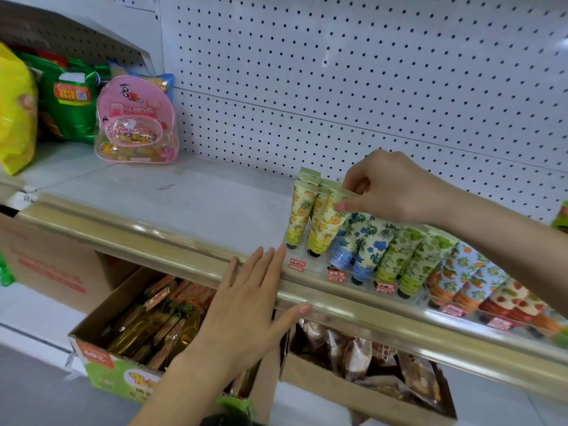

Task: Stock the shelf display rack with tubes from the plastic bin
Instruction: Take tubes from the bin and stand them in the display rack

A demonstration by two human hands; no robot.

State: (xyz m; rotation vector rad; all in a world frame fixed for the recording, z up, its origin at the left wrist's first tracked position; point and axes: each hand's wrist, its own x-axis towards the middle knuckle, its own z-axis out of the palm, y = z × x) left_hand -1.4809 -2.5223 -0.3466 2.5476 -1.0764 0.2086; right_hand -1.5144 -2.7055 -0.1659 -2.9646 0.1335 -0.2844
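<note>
A clear display rack (310, 265) stands on the white shelf (172, 195) and holds rows of patterned tubes: yellow pineapple tubes (299, 213) at the left, then blue-flowered tubes (362, 241), green tubes (408, 256) and orange and red ones further right. My right hand (396, 187) pinches the crimped top of a yellow tube (325, 222) standing in the rack's left rows. My left hand (246, 305) lies flat with straight fingers on the shelf's gold front rail (123, 229), just left of the rack. The plastic bin is not in view.
White pegboard (338, 72) backs the shelf. At the shelf's left end stand a pink candy bag (135, 121), green packets (70, 99) and a yellow bag (15, 112). Below the rail sit open cartons of snacks (147, 327) and brown packets (368, 358).
</note>
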